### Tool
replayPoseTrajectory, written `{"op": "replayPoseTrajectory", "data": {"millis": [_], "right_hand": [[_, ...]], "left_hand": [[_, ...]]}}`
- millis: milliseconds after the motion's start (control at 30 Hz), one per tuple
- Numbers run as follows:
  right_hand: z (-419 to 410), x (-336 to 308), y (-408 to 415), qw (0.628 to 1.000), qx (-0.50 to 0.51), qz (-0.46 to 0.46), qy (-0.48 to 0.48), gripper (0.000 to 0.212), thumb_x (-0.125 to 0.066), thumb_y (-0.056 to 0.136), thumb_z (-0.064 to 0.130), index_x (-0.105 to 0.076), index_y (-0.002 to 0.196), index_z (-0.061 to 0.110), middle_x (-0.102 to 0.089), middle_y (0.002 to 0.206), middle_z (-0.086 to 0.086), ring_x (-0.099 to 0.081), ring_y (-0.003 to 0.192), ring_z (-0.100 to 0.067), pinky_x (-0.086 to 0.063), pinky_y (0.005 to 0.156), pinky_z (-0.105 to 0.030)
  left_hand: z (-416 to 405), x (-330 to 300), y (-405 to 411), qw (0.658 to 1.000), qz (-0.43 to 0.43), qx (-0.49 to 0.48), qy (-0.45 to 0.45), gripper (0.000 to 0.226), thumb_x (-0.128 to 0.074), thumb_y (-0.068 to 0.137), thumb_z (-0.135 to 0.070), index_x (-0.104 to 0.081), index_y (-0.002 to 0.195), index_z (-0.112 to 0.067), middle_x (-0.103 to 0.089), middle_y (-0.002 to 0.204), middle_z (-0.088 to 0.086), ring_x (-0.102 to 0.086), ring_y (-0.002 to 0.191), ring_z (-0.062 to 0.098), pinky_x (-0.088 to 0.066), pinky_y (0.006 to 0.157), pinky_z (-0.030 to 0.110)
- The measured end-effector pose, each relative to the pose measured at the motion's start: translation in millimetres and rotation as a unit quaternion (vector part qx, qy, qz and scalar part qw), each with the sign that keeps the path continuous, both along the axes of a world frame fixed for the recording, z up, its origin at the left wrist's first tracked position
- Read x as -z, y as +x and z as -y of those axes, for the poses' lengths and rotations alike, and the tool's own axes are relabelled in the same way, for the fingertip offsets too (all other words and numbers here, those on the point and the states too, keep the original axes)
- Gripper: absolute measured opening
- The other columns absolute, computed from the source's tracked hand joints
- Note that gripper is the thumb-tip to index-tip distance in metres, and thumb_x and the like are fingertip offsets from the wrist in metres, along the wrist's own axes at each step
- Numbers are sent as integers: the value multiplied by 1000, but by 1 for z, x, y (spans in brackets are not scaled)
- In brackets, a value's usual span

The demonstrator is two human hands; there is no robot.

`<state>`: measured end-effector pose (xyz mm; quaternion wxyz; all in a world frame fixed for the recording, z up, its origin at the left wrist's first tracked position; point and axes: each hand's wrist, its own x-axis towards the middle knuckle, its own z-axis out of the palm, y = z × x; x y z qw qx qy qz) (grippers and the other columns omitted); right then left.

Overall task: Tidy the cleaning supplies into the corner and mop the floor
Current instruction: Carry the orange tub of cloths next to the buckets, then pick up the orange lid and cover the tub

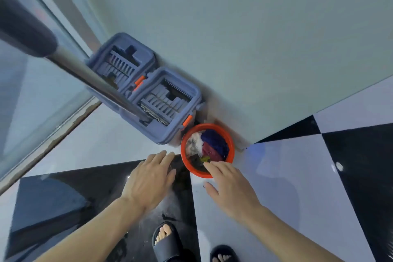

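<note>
The left hand point(152, 178) is open, its fingers straight and spread, hovering low over the black floor tile just beside the orange basin point(207, 150); it holds nothing. The right hand point(230, 185) is also open, and its fingertips reach the near rim of the basin, touching it or almost touching it; I cannot tell which.

The basin stands on the floor point(287, 176) against the wall, with wet cloths in white, blue and dark red inside. Just beside it, nearer the corner where the wall meets the glass door point(40, 100), sits the grey mop bucket point(146, 89) with two compartments. The mop handle point(80, 66) leans across it, its lower end near the bucket.

I judge that the tidying step is in hand: the basin is being set close to the bucket. The next move probably calls for both hands to push the basin snug to the wall without spilling, then to take the mop handle.
</note>
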<state>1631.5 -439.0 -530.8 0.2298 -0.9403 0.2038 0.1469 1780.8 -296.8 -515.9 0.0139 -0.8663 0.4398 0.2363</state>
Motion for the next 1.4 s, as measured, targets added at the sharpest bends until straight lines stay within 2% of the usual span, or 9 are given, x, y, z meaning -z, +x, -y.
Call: {"op": "replayPoseTrajectory", "data": {"millis": [67, 133, 267, 433, 600, 733, 1033, 1200, 1400], "right_hand": [[-10, -23, 6, 999, -39, 33, -10, 44, -47, 87, 39, -64, 121, 17, -67, 115, 5, -63, 108, -16, -52, 91, -29], [-25, -47, 12, 993, -92, 70, -15, 46, -44, 86, 40, -65, 119, 17, -67, 112, 5, -63, 106, -17, -52, 91, -31], [-54, -98, 26, 974, -197, 107, -9, 49, -43, 93, 40, -50, 136, 18, -54, 132, 6, -44, 127, -15, -31, 109, -29], [-116, -139, 24, 946, -293, 138, -26, 45, -48, 84, 46, -67, 116, 21, -68, 111, 9, -63, 106, -12, -48, 91, -27], [-222, -157, -4, 900, -420, 114, 28, 64, -22, 90, 56, -40, 143, 25, -43, 143, 12, -34, 135, -8, -19, 113, -20], [-316, -169, -45, 870, -475, 114, 67, 50, -37, 97, 48, -36, 144, 30, -38, 145, 18, -28, 137, -3, -17, 111, -16], [-514, -147, -188, 849, -496, 58, 174, 46, -44, 96, 45, -43, 140, 31, -47, 138, 18, -37, 128, -2, -32, 101, -20], [-592, -89, -236, 840, -498, -11, 215, 45, -44, 95, 45, -45, 138, 33, -47, 139, 18, -39, 127, -4, -34, 102, -23], [-683, 45, -253, 809, -543, -69, 216, 48, -43, 94, 48, -46, 139, 31, -47, 138, 20, -40, 131, -4, -33, 104, -23]], "left_hand": [[-24, -22, -3, 998, 42, -36, -22, 41, -48, 92, -36, -63, 123, -15, -67, 117, 2, -66, 105, 23, -55, 84, 34], [-49, -45, -11, 996, 76, -56, 2, 46, -40, 87, -40, -67, 113, -13, -71, 108, 3, -70, 93, 24, -58, 74, 34], [-99, -89, -39, 981, 139, -136, -11, 51, -35, 87, -41, -64, 118, -12, -67, 116, 7, -66, 102, 27, -56, 81, 38], [-180, -129, -94, 936, 152, -316, -37, 51, -36, 88, -40, -64, 120, -11, -67, 119, 7, -66, 104, 27, -55, 81, 39], [-306, -163, -178, 873, 144, -466, -25, 61, -23, 91, -47, -53, 133, -15, -56, 136, 5, -55, 122, 26, -48, 94, 41], [-404, -182, -262, 798, 138, -586, -31, 53, -31, 98, -45, -36, 146, -22, -38, 150, -1, -36, 137, 20, -34, 108, 39], [-581, -165, -499, 646, 158, -745, -49, 44, -43, 98, -33, -45, 140, -20, -49, 142, -3, -42, 130, 21, -36, 107, 36], [-633, -92, -576, 511, 96, -849, -91, 44, -41, 97, -37, -43, 140, -25, -51, 139, -3, -44, 129, 21, -39, 101, 39], [-682, 57, -600, 324, 41, -925, -197, 44, -44, 97, -34, -44, 139, -23, -53, 137, 3, -52, 120, 22, -42, 99, 38]]}}
